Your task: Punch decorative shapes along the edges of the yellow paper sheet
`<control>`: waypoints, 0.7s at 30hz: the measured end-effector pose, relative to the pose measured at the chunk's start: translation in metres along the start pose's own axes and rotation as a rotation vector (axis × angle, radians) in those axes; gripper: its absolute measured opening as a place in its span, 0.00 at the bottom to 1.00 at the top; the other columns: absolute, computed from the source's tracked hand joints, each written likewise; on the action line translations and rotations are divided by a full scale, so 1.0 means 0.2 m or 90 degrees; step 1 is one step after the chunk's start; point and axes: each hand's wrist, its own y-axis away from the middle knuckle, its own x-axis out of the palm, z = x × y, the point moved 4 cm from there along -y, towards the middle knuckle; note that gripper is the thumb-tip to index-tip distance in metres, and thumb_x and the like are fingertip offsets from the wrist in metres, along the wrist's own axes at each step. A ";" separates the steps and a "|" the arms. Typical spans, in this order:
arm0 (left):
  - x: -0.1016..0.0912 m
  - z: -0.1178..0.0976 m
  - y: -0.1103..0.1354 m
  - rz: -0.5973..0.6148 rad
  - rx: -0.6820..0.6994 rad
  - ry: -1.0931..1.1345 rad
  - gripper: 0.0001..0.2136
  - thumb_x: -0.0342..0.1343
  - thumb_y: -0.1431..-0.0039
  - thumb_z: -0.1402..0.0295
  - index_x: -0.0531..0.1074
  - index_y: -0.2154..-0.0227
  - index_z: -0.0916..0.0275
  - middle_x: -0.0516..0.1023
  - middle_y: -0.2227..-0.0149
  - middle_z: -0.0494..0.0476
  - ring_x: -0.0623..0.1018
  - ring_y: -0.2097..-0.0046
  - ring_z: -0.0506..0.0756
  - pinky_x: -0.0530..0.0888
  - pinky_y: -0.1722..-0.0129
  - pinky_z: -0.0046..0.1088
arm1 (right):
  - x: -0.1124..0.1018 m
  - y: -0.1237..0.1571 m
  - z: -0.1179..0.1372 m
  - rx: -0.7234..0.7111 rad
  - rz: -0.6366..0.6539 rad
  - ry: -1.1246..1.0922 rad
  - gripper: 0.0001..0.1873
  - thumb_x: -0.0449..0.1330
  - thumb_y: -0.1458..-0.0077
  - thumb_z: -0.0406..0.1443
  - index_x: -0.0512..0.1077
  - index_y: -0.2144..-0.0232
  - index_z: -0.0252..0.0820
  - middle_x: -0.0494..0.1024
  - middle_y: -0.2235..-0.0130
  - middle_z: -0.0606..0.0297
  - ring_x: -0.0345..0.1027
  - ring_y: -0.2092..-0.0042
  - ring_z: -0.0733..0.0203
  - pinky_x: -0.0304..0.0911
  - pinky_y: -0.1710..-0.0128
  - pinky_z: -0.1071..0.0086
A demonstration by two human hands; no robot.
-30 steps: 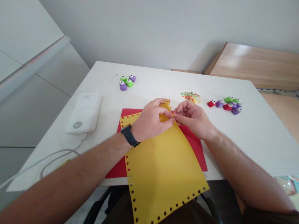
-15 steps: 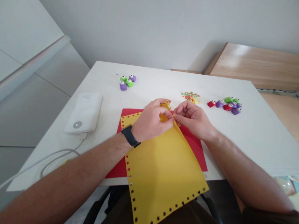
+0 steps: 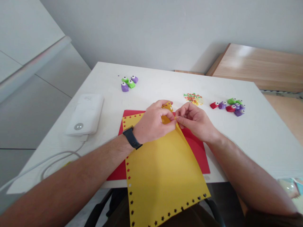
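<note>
Yellow paper sheet (image 3: 163, 170): flat over a red sheet (image 3: 196, 148), near end overhanging the table (image 3: 260, 135) edge toward the lap, far corner curled upward. Star-shaped holes punched along left edge, near edge and far-left edge; right edge plain as far as visible.

Left hand (image 3: 152, 124): closed on the raised far corner, thumb and forefinger pinched together; black wristband (image 3: 132, 137) at the wrist. Anything small inside the grip not discernible.

Right hand (image 3: 195, 121): fingers curled, fingertips pinching the same corner, touching the left.

Heap of coloured paper cut-outs (image 3: 193, 98): just beyond the right hand.

Small craft punches, red, purple, green (image 3: 230, 106): right of the heap. Second cluster, green and purple (image 3: 128, 83): far left, well apart.

White power bank (image 3: 86, 113) with cable (image 3: 54, 160): left of the sheets.
</note>
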 end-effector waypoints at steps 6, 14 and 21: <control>0.00 -0.01 0.01 0.012 -0.007 -0.005 0.03 0.64 0.43 0.70 0.82 0.71 0.59 0.77 0.42 0.63 0.78 0.40 0.61 0.70 0.34 0.43 | 0.00 0.00 0.01 -0.003 -0.001 -0.029 0.16 0.70 0.40 0.35 0.64 0.68 0.45 0.73 0.67 0.73 0.65 0.73 0.69 0.58 0.71 0.69; 0.00 0.01 0.00 -0.012 -0.001 -0.006 0.02 0.64 0.42 0.70 0.81 0.69 0.59 0.79 0.46 0.59 0.79 0.42 0.59 0.73 0.37 0.41 | -0.08 -0.02 0.04 -0.004 -0.105 0.042 0.13 0.70 0.45 0.35 0.67 0.67 0.45 0.77 0.65 0.70 0.67 0.74 0.68 0.61 0.73 0.68; 0.01 0.04 -0.01 0.009 -0.032 -0.060 0.03 0.63 0.40 0.71 0.80 0.65 0.58 0.81 0.50 0.57 0.80 0.46 0.60 0.73 0.38 0.45 | -0.16 -0.03 0.07 -0.035 -0.212 0.111 0.12 0.70 0.47 0.33 0.69 0.67 0.45 0.77 0.69 0.70 0.66 0.76 0.68 0.58 0.76 0.70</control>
